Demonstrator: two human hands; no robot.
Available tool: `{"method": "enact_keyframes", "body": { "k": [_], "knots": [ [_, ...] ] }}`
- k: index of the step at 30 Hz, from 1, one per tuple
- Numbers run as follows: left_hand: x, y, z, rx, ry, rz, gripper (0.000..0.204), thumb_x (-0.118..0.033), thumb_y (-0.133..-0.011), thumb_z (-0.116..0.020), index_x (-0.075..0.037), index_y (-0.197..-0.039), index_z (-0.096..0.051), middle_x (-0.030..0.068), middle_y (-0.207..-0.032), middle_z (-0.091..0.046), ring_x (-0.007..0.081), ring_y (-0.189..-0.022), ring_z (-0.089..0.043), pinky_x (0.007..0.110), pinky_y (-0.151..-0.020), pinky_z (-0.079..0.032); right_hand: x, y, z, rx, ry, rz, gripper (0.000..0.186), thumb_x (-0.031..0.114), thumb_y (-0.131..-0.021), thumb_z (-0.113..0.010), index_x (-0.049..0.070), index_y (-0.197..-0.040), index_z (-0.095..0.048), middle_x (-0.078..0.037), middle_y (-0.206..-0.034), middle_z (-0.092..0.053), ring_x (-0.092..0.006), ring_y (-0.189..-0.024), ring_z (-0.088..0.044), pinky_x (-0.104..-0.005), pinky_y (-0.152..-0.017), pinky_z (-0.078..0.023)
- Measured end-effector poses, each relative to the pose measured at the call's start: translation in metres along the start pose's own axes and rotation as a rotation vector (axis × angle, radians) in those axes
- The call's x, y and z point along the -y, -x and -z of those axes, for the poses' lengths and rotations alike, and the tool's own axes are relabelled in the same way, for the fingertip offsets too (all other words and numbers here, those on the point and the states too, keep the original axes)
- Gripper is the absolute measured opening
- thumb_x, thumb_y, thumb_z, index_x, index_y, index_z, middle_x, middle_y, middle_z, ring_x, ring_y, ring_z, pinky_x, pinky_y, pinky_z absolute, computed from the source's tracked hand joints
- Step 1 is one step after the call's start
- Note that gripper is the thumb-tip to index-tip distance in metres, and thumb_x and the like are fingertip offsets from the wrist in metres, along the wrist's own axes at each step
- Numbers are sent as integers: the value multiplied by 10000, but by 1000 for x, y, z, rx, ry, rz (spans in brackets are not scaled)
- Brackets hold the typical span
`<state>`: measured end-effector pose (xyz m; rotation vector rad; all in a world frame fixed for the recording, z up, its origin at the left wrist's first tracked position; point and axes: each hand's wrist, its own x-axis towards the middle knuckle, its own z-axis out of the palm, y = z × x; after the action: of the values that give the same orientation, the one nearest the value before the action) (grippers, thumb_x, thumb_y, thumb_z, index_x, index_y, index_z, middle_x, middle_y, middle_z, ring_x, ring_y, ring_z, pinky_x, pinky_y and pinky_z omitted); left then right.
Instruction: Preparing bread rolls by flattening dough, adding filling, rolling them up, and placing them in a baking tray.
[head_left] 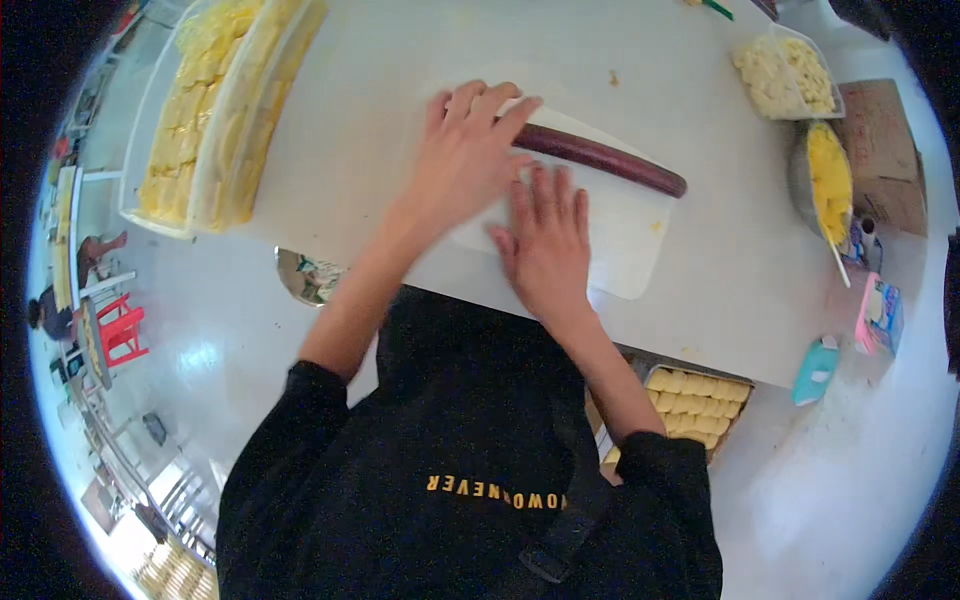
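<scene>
A long, smooth, dark reddish-brown log (605, 160), perhaps of paste, lies aslant on a thin white board (632, 255) on the table. Over its left end is my left hand (465, 150), palm down with the fingers spread; that end is hidden beneath the hand. Just below the log, my right hand (547, 240) rests palm down over the board, its fingers stretched toward the log and slightly blurred. Neither hand is wrapped round anything that I can see.
Clear plastic bins (205, 140) of yellow pieces stand on the left of the table (400, 50). At the right are a tub (835, 100) of pale pieces, a metal bowl (803, 180) of yellow filling and a teal pack (815, 372). A tray of dough pieces (697, 405) sits below the edge.
</scene>
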<state>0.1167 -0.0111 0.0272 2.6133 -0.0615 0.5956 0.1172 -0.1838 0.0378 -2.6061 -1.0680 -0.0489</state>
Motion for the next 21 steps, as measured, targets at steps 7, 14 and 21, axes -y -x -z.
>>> {"method": "enact_keyframes", "body": {
  "k": [7,14,21],
  "knots": [
    [-10,-15,19,742,242,228,391,-288,-846,-700,-78,-1172,-651,121,-1249,-582,331,-1147,-535,465,-967,-435,-84,-20,8,-311,42,-152,365,263,-978,-518,87,-1289,-594,-101,-1319,-600,-362,-1349,-428,-513,-1119,-289],
    [-43,55,-12,160,-286,205,605,-495,-940,-522,-35,-1330,-560,170,-1428,-490,378,-1362,-397,555,-1097,-307,-86,2,-13,-244,131,-134,417,336,-1026,-374,156,-1335,-587,-53,-1392,-564,-309,-1373,-414,-500,-1160,-189],
    [-29,16,-21,107,-437,230,557,-435,-963,-514,-78,-1391,-506,163,-1459,-463,381,-1405,-343,583,-1134,-239,-102,-29,-16,-284,324,-110,391,299,-1006,-442,152,-1331,-600,-73,-1379,-575,-305,-1329,-465,-489,-1128,-269]
  ]
}}
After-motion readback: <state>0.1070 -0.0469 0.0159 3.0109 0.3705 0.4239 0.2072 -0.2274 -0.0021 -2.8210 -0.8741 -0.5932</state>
